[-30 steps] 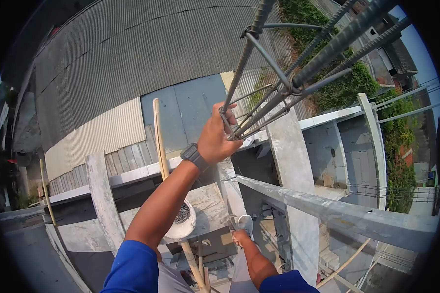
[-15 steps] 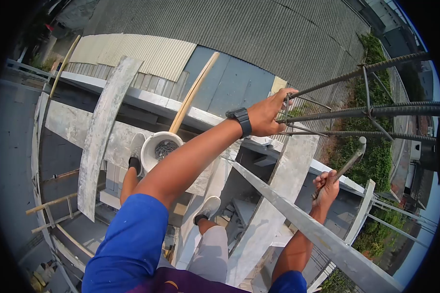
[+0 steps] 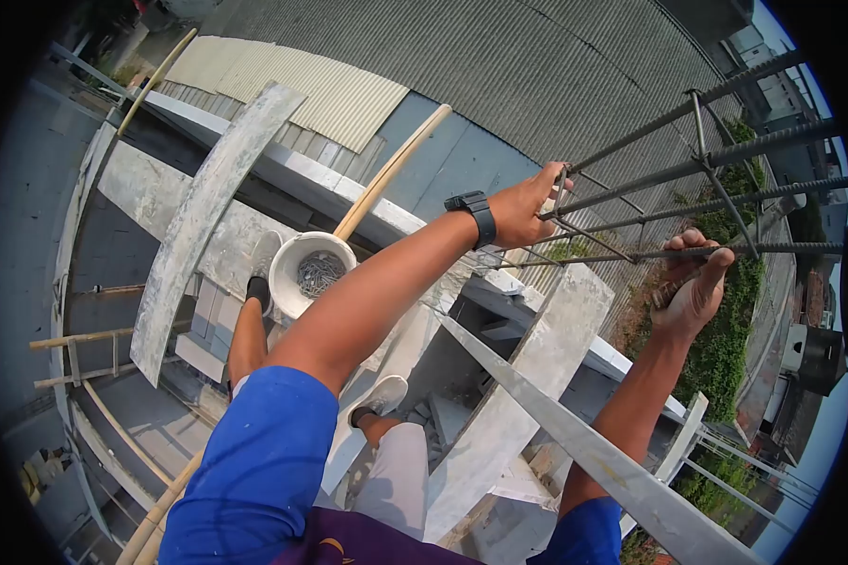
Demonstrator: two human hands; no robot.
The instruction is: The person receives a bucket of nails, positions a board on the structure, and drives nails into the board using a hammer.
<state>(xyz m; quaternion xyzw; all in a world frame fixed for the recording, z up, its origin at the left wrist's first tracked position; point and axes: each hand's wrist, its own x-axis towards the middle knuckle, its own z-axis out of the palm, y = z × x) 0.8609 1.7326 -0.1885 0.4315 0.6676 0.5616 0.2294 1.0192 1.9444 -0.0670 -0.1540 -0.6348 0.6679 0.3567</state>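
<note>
- Upper right of frame: a steel bar cage [image 3: 703, 163].
- Upper centre: left hand [image 3: 524, 210], fingers curled around the cage's left end.
- Right of centre: right hand [image 3: 692, 290], half curled near the cage's lower side; whether it holds anything, I cannot tell.
- Left of centre: white bucket [image 3: 285, 290] containing metal pieces [image 3: 319, 272].

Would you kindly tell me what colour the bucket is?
The bucket is off-white, as the head view shows.
</note>
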